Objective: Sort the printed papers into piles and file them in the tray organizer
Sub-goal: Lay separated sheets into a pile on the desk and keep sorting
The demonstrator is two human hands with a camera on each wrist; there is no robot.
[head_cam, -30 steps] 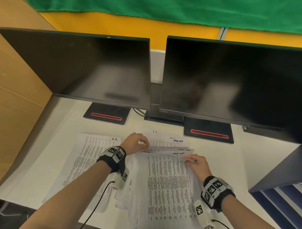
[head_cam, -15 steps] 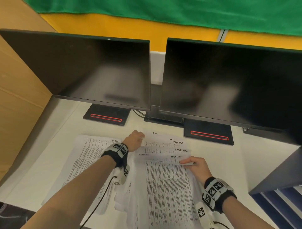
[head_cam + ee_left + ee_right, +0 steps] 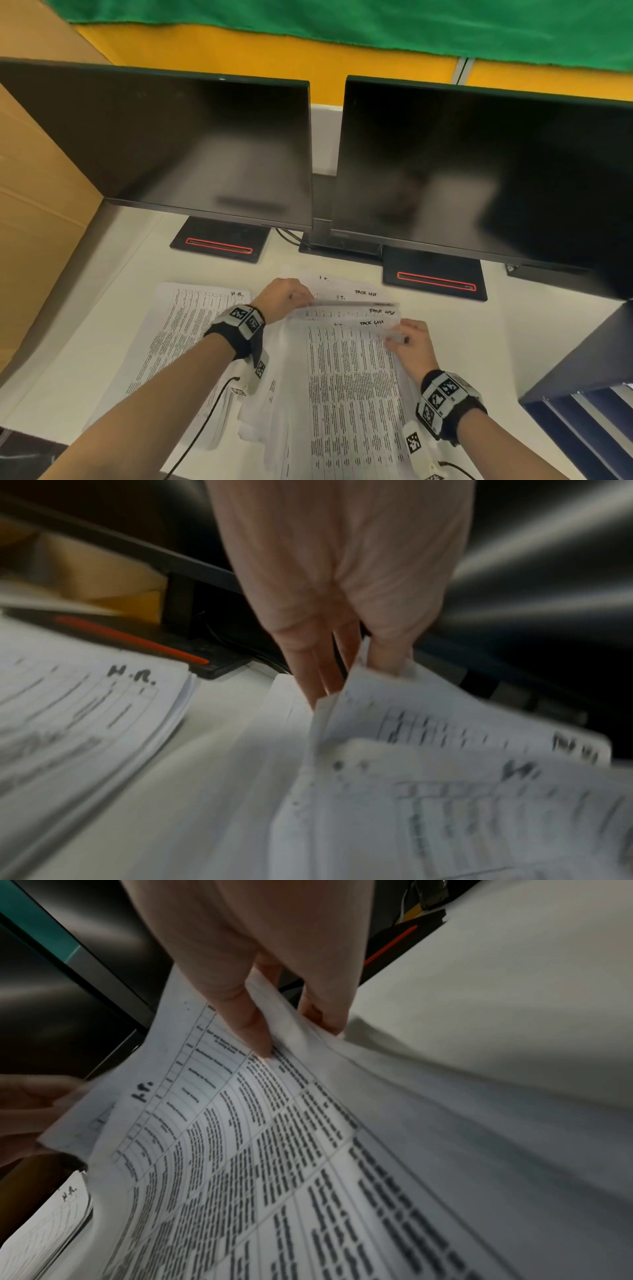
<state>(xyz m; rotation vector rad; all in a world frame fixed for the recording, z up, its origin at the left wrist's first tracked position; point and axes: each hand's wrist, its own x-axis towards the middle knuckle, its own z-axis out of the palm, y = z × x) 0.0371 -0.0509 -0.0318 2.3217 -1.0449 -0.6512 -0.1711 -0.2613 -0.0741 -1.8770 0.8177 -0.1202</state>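
A loose stack of printed papers (image 3: 349, 394) lies in front of me, its top edges fanned out and marked "TASK LIST". My left hand (image 3: 306, 298) pinches the top left corner of one sheet (image 3: 445, 723) and holds that edge lifted off the stack. My right hand (image 3: 394, 337) pinches the top right corner of the nearer sheets (image 3: 274, 1150), thumb on top and fingers beneath. A separate pile marked "H.R." (image 3: 185, 335) lies flat to the left. The dark blue tray organizer (image 3: 582, 394) stands at the right edge, partly cut off.
Two dark monitors (image 3: 191, 147) (image 3: 479, 171) on black bases (image 3: 219, 240) stand close behind the papers. A brown partition wall (image 3: 34, 205) borders the white desk (image 3: 534, 335) on the left. A thin black cable (image 3: 205, 418) hangs from my left wrist band.
My left hand reached slightly farther back and now holds a sheet's top edge raised. My right hand has stayed at the stack's top right corner.
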